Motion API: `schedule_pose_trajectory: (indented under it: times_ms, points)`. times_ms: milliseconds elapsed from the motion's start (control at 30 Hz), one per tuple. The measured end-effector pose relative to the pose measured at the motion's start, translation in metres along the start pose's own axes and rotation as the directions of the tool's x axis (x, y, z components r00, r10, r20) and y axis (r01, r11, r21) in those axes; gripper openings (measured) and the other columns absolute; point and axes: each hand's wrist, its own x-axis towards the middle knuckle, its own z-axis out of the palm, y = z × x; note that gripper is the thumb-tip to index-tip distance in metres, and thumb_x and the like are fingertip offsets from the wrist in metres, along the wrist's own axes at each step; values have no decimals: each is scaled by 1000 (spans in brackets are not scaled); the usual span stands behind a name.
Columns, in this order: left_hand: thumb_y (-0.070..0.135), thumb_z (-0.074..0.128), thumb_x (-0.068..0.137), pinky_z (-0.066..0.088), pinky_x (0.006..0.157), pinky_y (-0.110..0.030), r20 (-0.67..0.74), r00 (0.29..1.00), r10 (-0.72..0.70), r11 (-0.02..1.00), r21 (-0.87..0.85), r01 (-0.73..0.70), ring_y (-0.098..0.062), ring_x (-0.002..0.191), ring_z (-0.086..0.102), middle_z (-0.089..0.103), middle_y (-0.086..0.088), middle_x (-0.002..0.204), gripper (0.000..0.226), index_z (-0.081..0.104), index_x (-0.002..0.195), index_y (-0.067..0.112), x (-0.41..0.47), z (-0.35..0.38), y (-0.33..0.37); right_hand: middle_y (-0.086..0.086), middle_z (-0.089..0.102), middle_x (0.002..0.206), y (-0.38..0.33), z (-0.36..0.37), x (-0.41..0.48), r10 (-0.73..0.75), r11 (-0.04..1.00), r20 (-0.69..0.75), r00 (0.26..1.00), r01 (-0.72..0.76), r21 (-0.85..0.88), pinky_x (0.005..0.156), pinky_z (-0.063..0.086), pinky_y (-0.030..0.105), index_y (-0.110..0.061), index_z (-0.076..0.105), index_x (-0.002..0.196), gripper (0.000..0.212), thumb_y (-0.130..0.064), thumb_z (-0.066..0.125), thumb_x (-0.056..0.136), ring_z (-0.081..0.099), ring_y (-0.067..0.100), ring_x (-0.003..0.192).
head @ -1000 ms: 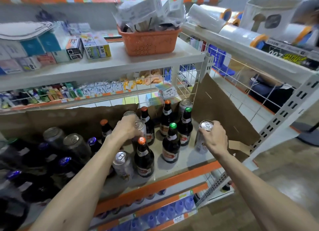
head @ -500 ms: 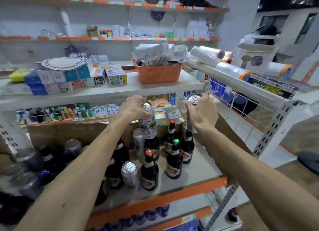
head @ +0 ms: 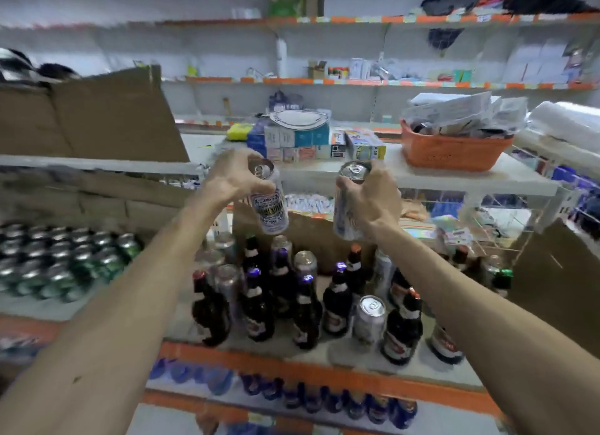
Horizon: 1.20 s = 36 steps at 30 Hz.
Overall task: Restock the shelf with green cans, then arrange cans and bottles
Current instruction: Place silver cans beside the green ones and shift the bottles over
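Cans (head: 271,210) in both hands (head: 232,182); packets (head: 464,113) in orange basket (head: 451,153).

Green cans (head: 68,265) left of bottles (head: 305,304)

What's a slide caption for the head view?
Left hand grips a patterned can, right hand a silver can, above a shelf of dark bottles; green cans at left.

Your left forearm (head: 123,308) and right forearm (head: 480,308) are bare; a small dark mark (head: 77,379) sits on the left one.
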Motion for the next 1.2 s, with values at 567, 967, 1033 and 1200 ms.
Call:
schedule_pose_trajectory:
  times_ms: [567, 967, 1033, 1200]
  points:
    - [33, 86, 66, 55, 88, -37, 3, 988, -154, 985, 81, 153, -17, 97, 65, 70, 4, 109, 55, 68, 116, 23, -24, -166, -320, 4, 69, 91, -211, 280, -98, 50, 989, 222, 974, -80, 128, 75, 53, 34, -14, 66, 103, 49, -55, 68, 77, 66, 23, 83]
    - [38, 87, 66, 51, 96, -38, 139, 972, -188, 981, 80, 178, -18, 111, 62, 67, 0, 124, 71, 62, 129, 17, 52, -141, -428, 2, 70, 93, -215, 407, -73, 86, 991, 278, 957, -110, 70, 65, 46, 28, -14, 67, 105, 46, -51, 72, 77, 66, 19, 81]
    - [38, 86, 66, 51, 97, -40, 146, 972, -185, 982, 72, 176, -19, 112, 62, 66, 0, 125, 71, 62, 129, 17, 67, -137, -438, 2, 70, 97, -215, 426, -68, 88, 991, 273, 958, -111, 71, 71, 50, 31, -15, 66, 109, 49, -52, 72, 78, 66, 21, 87]
    - [34, 87, 65, 54, 89, -38, 224, 963, -149, 989, 22, 147, -16, 100, 66, 71, 5, 109, 55, 69, 115, 20, 103, -122, -466, 2, 70, 94, -216, 464, -62, 116, 992, 266, 957, -125, 16, 70, 52, 33, -15, 65, 107, 49, -54, 71, 77, 65, 20, 82]
